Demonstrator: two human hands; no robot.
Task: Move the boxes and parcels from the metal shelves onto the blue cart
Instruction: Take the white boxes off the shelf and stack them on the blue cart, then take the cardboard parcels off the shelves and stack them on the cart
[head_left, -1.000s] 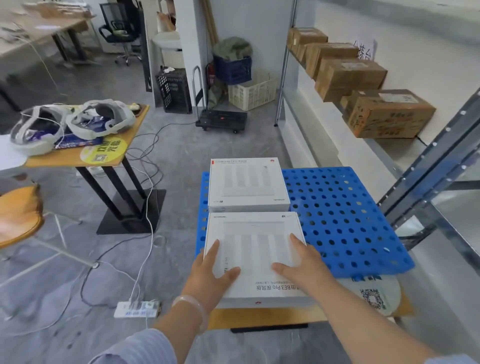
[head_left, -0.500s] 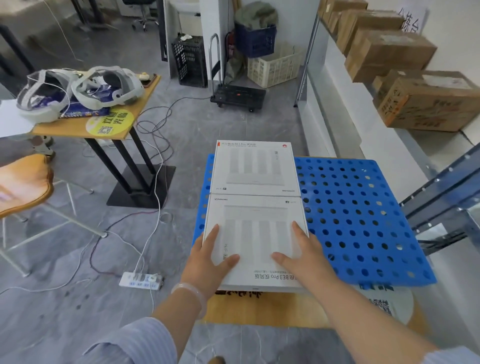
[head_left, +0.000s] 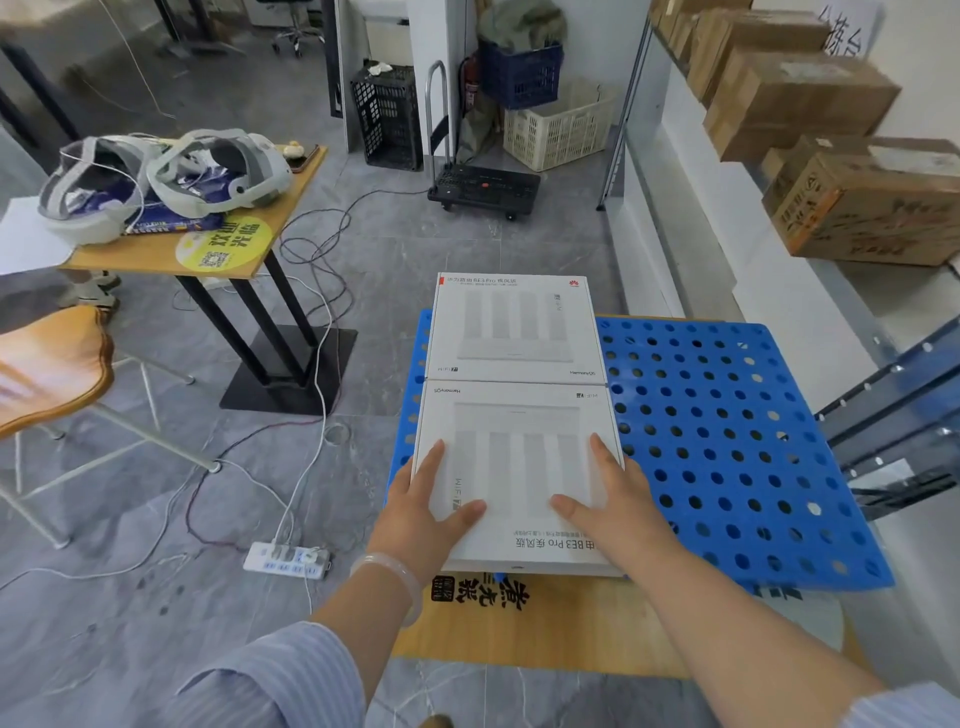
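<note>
Two flat white router boxes lie on the left part of the perforated blue cart (head_left: 727, 441). The far white box (head_left: 514, 327) touches the near white box (head_left: 519, 447) end to end. My left hand (head_left: 421, 514) presses on the near box at its left edge, fingers straight and thumb on the lid. Flat on the lid near the box's right edge is my right hand (head_left: 618, 504). Several brown cardboard boxes (head_left: 852, 208) stand on the metal shelf (head_left: 893, 395) at the right.
A wooden side table (head_left: 171, 254) with two headsets stands at the left, a chair (head_left: 47, 364) beside it. Cables and a power strip (head_left: 288, 560) lie on the floor. A black hand trolley (head_left: 483, 189) and crates sit at the back.
Both hands have slid the near white box forward on the cart until it meets the far box; the gap between them has closed. My view has tilted downward.
</note>
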